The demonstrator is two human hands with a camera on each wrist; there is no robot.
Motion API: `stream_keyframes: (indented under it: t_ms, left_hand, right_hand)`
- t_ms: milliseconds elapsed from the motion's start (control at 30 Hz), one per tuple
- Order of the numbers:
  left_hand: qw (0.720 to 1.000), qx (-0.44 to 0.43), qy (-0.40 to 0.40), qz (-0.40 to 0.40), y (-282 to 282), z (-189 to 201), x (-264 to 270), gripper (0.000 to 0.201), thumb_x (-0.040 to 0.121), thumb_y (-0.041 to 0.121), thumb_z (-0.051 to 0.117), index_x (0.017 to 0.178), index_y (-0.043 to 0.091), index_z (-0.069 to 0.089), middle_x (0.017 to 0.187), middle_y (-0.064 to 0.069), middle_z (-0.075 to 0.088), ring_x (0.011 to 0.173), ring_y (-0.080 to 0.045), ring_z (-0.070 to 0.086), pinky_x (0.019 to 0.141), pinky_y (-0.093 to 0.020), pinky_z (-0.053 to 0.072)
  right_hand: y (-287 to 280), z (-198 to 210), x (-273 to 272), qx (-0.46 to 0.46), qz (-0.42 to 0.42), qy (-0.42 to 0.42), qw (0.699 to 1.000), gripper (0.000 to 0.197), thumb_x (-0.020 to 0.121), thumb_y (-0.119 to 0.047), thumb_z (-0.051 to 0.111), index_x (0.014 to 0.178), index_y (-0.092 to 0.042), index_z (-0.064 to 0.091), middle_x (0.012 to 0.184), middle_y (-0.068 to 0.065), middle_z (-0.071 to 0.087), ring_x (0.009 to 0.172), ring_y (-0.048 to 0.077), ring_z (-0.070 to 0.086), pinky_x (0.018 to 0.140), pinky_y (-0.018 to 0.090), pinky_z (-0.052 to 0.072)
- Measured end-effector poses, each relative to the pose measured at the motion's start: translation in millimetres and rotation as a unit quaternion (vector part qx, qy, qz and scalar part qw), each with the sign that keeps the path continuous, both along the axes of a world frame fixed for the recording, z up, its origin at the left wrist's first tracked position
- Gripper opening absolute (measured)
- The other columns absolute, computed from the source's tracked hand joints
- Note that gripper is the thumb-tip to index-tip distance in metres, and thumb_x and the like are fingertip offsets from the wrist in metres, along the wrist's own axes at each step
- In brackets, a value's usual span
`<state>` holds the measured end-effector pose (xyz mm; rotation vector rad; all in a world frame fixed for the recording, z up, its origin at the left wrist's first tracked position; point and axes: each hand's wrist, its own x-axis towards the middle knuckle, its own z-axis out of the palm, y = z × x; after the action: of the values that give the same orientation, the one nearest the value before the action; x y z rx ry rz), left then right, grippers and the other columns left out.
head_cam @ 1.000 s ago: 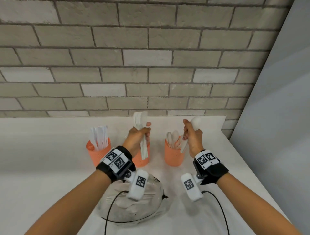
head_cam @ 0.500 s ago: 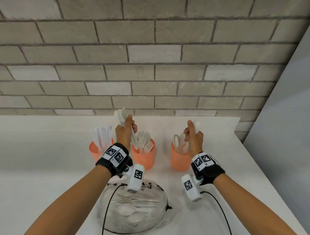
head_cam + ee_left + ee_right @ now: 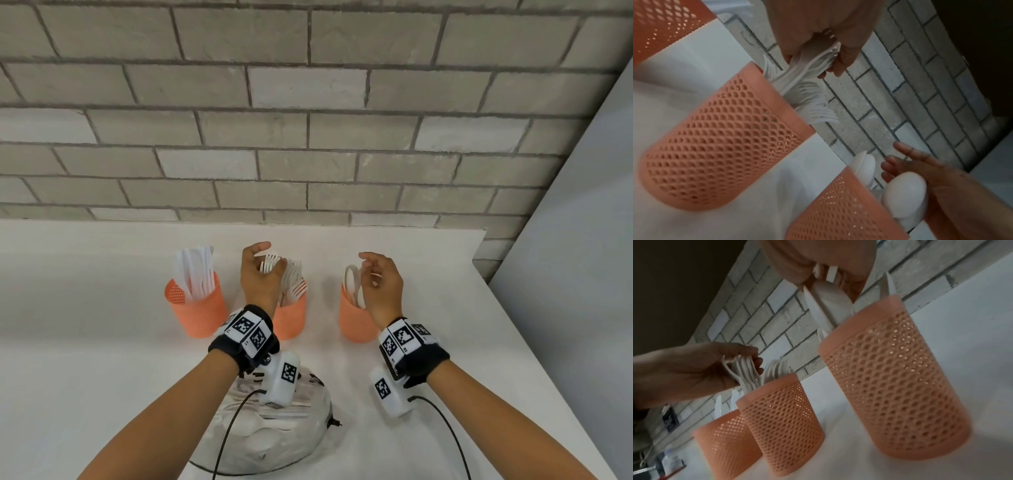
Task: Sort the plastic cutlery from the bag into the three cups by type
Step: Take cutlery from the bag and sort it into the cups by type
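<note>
Three orange mesh cups stand in a row: the left cup (image 3: 195,308) holds knives, the middle cup (image 3: 291,318) forks, the right cup (image 3: 356,318) spoons. My left hand (image 3: 269,257) is over the middle cup, thumb and fingers curled round the heads of a bunch of white forks (image 3: 813,61) whose handles reach down into the cup (image 3: 725,146). My right hand (image 3: 364,262) hovers at the right cup's rim with loose, spread fingers. A white spoon (image 3: 904,191) stands in that cup (image 3: 890,386), bowl up beside the palm. The clear bag (image 3: 274,438) of cutlery lies near me.
A grey brick wall (image 3: 308,137) rises just behind the cups. The white table (image 3: 85,342) ends at an edge on the right (image 3: 534,342), with a grey wall beyond. Black cables (image 3: 226,435) from the wrist cameras run across the bag.
Both hands came down from above the cups. The forks' handles went into the middle cup, and the right hand's fingers loosened from the spoon, which now stands in the right cup.
</note>
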<state>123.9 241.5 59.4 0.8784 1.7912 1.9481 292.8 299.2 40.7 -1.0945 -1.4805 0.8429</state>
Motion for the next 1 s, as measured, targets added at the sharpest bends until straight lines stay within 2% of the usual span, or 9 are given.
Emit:
stream_keyframes:
  t_ms: [67, 133, 267, 367, 433, 600, 700, 800, 1000]
  left_hand:
    - [0.999, -0.006, 0.041, -0.005, -0.3, -2.7, 3.4, 0.030, 0.086, -0.001, 0.057, 0.111, 0.016, 0.051, 0.083, 0.011, 0.048, 0.065, 0.018, 0.051, 0.059, -0.003, 0.041]
    - [0.995, -0.028, 0.096, -0.009, 0.5, -3.2, 5.2, 0.022, 0.089, 0.002, 0.053, 0.106, 0.014, 0.058, 0.088, 0.002, 0.054, 0.075, 0.005, 0.055, 0.067, -0.010, 0.039]
    - [0.973, -0.094, 0.210, -0.017, 8.3, -7.9, 4.0, 0.021, 0.091, -0.001, 0.047, 0.099, -0.001, 0.066, 0.110, -0.016, 0.056, 0.100, -0.025, 0.057, 0.081, -0.008, 0.031]
    - [0.946, -0.135, 0.293, -0.035, 10.3, -13.6, 5.0, 0.026, 0.093, 0.001, 0.043, 0.106, -0.008, 0.063, 0.120, -0.022, 0.056, 0.107, -0.033, 0.056, 0.092, -0.022, 0.038]
    - [0.924, -0.173, 0.339, -0.045, 11.3, -19.4, 5.9, 0.032, 0.097, 0.007, 0.038, 0.115, -0.009, 0.059, 0.126, -0.023, 0.056, 0.117, -0.035, 0.052, 0.104, -0.033, 0.037]
    - [0.864, -0.292, 0.410, -0.029, 5.6, -16.1, 15.1, 0.048, 0.101, 0.029, 0.023, 0.139, 0.004, 0.038, 0.155, -0.011, 0.022, 0.145, -0.026, 0.013, 0.118, -0.043, 0.006]
    - [0.826, -0.352, 0.437, -0.055, 5.7, -12.1, 19.4, 0.063, 0.097, 0.048, 0.022, 0.149, 0.014, 0.013, 0.159, -0.011, 0.002, 0.147, -0.025, -0.004, 0.117, -0.046, -0.006]
    - [0.811, -0.401, 0.422, -0.056, 10.7, -9.7, 12.8, 0.064, 0.097, 0.048, 0.026, 0.149, 0.014, 0.013, 0.158, -0.015, 0.001, 0.146, -0.030, -0.003, 0.116, -0.050, -0.001]
    - [0.822, -0.400, 0.398, -0.074, 15.1, -7.8, 1.3, 0.060, 0.098, 0.044, 0.026, 0.144, 0.007, 0.023, 0.145, -0.018, 0.034, 0.133, -0.035, 0.033, 0.104, -0.046, 0.036]
  right_hand:
    - [1.0, -3.1, 1.9, 0.040, 0.009, -0.066, 0.997, 0.025, 0.091, -0.001, 0.047, 0.106, -0.010, 0.065, 0.104, 0.007, 0.059, 0.094, 0.020, 0.059, 0.080, 0.011, 0.043]
    - [0.0, -4.8, 4.7, 0.068, 0.015, -0.129, 0.989, 0.027, 0.095, -0.010, 0.043, 0.111, -0.010, 0.065, 0.112, 0.007, 0.061, 0.104, 0.021, 0.058, 0.089, 0.023, 0.043]
    - [-5.4, -7.8, 8.5, 0.118, 0.063, -0.257, 0.957, 0.049, 0.094, -0.035, 0.029, 0.123, -0.011, 0.059, 0.129, 0.008, 0.056, 0.122, 0.023, 0.048, 0.103, 0.027, 0.034]
    - [-2.7, -14.4, 10.0, 0.118, 0.098, -0.400, 0.904, 0.072, 0.087, -0.046, 0.008, 0.136, -0.011, 0.047, 0.146, 0.010, 0.042, 0.138, 0.025, 0.033, 0.116, 0.034, 0.016]
    - [2.4, -14.2, 12.5, 0.089, 0.089, -0.431, 0.894, 0.075, 0.086, -0.045, 0.001, 0.142, -0.010, 0.036, 0.150, 0.008, 0.035, 0.142, 0.023, 0.027, 0.117, 0.034, 0.010]
    - [5.3, -9.5, 15.6, 0.053, 0.063, -0.414, 0.907, 0.058, 0.090, -0.026, 0.016, 0.148, -0.019, 0.022, 0.154, 0.009, 0.026, 0.144, 0.024, 0.019, 0.117, 0.040, 0.009]
    - [2.6, -8.8, 13.2, 0.060, 0.081, -0.479, 0.872, 0.074, 0.080, -0.045, -0.001, 0.147, -0.026, 0.023, 0.159, 0.007, 0.011, 0.147, 0.023, 0.006, 0.117, 0.047, 0.000]
    - [4.7, -10.6, 11.4, 0.062, 0.084, -0.514, 0.852, 0.086, 0.071, -0.058, -0.009, 0.147, -0.030, 0.021, 0.159, 0.006, 0.006, 0.147, 0.025, 0.005, 0.116, 0.051, -0.001]
    - [5.5, -11.9, 14.8, 0.068, 0.099, -0.562, 0.818, 0.085, 0.073, -0.059, -0.008, 0.150, -0.027, 0.009, 0.159, 0.009, 0.005, 0.145, 0.030, 0.011, 0.115, 0.051, 0.003]
